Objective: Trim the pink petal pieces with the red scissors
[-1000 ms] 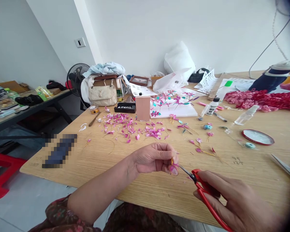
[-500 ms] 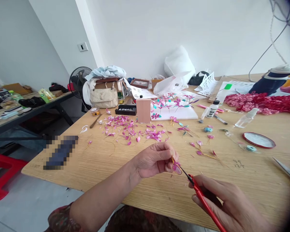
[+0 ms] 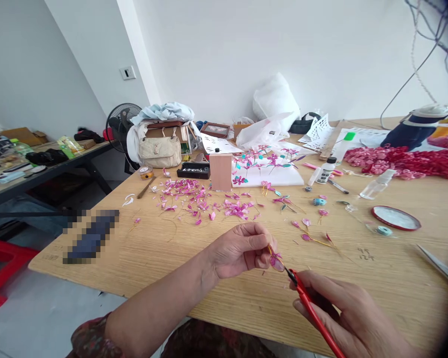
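At the far left of the pale wooden work table [image 3: 164,248] lay a dark, blurred-out flat object [image 3: 90,237], and behind it, towards the wall, stood a cream leather handbag [image 3: 160,150] with a black floor fan [image 3: 120,124] just beside it. Further right, a loose scatter of small pink petals [image 3: 199,199] covered the tabletop in front of a plain wooden block [image 3: 221,171], which stood upright next to a white board stuck with pink and teal wire flowers [image 3: 269,166]. Nearer the person, the left hand [image 3: 239,248] was closed in a pinch, thumb and fingertips gripping a small pink wire petal [image 3: 277,262] by its thin gold stem, held just above the table near its front edge. The right hand [image 3: 343,313] was wrapped around a pair of red-handled scissors [image 3: 313,313], whose dark tips sat right at the petal, touching or nearly touching it; whether the blades were parted could not be told. Well beyond the hands to the right lay a round red-rimmed lid [image 3: 395,217], and at the far right a heap of red and pink trimmings [image 3: 399,161].
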A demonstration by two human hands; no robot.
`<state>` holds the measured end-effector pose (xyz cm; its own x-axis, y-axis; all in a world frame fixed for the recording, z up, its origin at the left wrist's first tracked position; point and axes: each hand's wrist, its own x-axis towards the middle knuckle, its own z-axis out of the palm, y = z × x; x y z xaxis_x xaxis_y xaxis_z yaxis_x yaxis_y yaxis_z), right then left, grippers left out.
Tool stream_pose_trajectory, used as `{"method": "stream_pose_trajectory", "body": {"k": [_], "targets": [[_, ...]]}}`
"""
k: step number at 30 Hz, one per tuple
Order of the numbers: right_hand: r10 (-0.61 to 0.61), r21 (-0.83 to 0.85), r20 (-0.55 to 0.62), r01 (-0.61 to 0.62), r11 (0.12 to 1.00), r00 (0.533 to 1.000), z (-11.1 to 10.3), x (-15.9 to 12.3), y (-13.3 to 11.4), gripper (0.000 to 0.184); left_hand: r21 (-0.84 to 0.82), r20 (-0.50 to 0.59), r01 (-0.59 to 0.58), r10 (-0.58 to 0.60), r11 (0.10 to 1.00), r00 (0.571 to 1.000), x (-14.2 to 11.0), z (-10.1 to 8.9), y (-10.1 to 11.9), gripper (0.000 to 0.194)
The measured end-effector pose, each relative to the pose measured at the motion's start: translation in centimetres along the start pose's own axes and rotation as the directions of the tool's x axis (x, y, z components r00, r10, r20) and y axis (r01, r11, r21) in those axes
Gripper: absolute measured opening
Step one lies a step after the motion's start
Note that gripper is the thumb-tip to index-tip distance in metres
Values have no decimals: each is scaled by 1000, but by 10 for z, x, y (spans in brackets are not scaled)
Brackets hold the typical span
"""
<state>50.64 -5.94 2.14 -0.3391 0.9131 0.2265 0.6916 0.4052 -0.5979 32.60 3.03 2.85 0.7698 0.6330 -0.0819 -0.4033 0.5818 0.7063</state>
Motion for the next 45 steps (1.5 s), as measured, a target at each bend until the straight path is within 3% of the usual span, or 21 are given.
{"method": "stream_pose_trajectory", "body": {"k": [10,22,28,31,35,41,45], "targets": [[-7,-51,48,9,999,999,-6,7,-6,26,33,-45,-11,13,999,999,0,1,2,27],[-52,-60,-40,49,997,998,-2,3,0,26,41,-56,-4,6,999,998,1,-1,0,28],[82,81,10,-83,993,997,-4,2,0,29,83,-79,-62,69,995,995,-1,-3,5,24],[206,328,28,-203,923,978,-6,4,0,27,133,-142,-124,143,983,980,-3,1,7,20],[381,609,-30,-286,740,924,-6,18,-4,23,203,-196,-201,241,958,950,-6,11,3,16],[421,805,-137,-148,575,897,8,38,-10,25,191,-289,-307,352,932,890,-7,22,-13,14],[437,836,-152,-120,535,887,11,42,-12,23,224,-280,-292,348,930,895,-5,21,-18,15]]}}
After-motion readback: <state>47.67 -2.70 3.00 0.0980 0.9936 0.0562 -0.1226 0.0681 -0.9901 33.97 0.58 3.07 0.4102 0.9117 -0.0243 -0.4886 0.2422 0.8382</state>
